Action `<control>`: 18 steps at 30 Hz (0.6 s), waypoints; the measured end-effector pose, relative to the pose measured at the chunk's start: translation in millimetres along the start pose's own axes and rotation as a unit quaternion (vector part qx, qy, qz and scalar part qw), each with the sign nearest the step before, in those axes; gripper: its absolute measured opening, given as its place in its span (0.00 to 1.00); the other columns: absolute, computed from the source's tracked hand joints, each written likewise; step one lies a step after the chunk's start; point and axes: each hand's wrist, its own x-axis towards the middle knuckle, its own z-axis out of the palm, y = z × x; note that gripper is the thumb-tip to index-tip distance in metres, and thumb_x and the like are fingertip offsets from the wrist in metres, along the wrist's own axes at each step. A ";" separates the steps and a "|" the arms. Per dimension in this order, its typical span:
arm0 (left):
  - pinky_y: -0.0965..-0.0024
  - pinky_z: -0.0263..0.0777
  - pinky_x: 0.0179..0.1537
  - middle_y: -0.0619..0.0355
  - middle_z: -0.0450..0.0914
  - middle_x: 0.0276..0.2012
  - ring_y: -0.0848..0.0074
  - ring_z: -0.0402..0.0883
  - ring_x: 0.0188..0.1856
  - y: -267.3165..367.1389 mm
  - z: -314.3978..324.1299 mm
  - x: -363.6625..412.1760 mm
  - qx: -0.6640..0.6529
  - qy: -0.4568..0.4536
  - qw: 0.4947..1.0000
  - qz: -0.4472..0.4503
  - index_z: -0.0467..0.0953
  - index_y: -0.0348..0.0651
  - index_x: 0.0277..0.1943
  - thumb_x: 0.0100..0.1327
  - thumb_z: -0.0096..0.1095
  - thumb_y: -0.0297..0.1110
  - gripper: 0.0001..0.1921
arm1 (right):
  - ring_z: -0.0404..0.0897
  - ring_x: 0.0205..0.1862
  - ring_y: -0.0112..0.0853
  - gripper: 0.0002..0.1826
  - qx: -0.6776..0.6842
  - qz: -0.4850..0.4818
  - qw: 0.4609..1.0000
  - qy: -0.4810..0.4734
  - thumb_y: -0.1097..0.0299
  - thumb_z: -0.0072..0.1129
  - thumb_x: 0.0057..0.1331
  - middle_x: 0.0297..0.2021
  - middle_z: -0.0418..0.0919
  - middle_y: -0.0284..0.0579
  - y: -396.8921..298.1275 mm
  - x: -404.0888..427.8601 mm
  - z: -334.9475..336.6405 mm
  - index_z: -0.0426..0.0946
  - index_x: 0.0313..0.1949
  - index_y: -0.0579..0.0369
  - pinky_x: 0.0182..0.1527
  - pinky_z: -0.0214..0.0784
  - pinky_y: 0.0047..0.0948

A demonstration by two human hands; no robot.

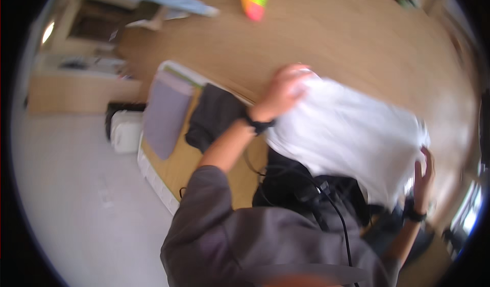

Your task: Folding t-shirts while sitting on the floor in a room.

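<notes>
A white cloth [350, 122], perhaps a garment, is spread out in front of my body and over part of my dark legwear. My left hand [285, 90] grips its upper left corner, blurred by motion. At the cloth's right edge is my right hand [425, 176], its fingertips against the fabric and the thumb side apart; the exact grip is partly hidden. Black bands circle both wrists. Beside my left forearm lies a dark grey folded cloth [216, 114], and farther left a lilac-grey folded cloth [168, 111].
The folded cloths lie on a wood-coloured surface [157, 145] with a white rim. A black cable [338, 206] runs down my front. A white case-like object [126, 130] stands left. Up top, a person in light blue trousers [172, 0] is near a red-handled broom [255, 0] on the brown floor.
</notes>
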 end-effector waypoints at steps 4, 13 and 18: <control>0.62 0.70 0.58 0.55 0.84 0.47 0.62 0.79 0.53 -54.1 54.7 -2.6 -0.109 -0.121 0.977 -0.140 0.82 0.41 0.45 0.65 0.59 0.37 0.12 | 0.52 0.75 0.50 0.34 -0.145 -0.100 0.981 -0.085 0.60 0.55 0.70 0.73 0.54 0.53 38.0 30.8 35.6 0.56 0.73 0.53 0.73 0.46 0.46; 0.61 0.73 0.51 0.49 0.84 0.44 0.59 0.81 0.49 -70.1 45.4 -9.9 -0.166 -0.083 0.949 -0.257 0.84 0.42 0.42 0.65 0.57 0.43 0.15 | 0.56 0.74 0.42 0.30 0.099 -0.013 0.995 -0.021 0.53 0.45 0.75 0.71 0.60 0.50 59.2 50.4 57.0 0.61 0.70 0.59 0.74 0.42 0.42; 0.62 0.73 0.52 0.47 0.83 0.45 0.57 0.80 0.49 -67.2 35.9 -12.3 -0.168 -0.049 0.946 -0.273 0.83 0.40 0.43 0.66 0.56 0.44 0.16 | 0.56 0.74 0.41 0.29 0.152 -0.003 0.988 -0.016 0.54 0.43 0.76 0.71 0.60 0.49 56.9 57.4 56.9 0.62 0.70 0.58 0.74 0.42 0.40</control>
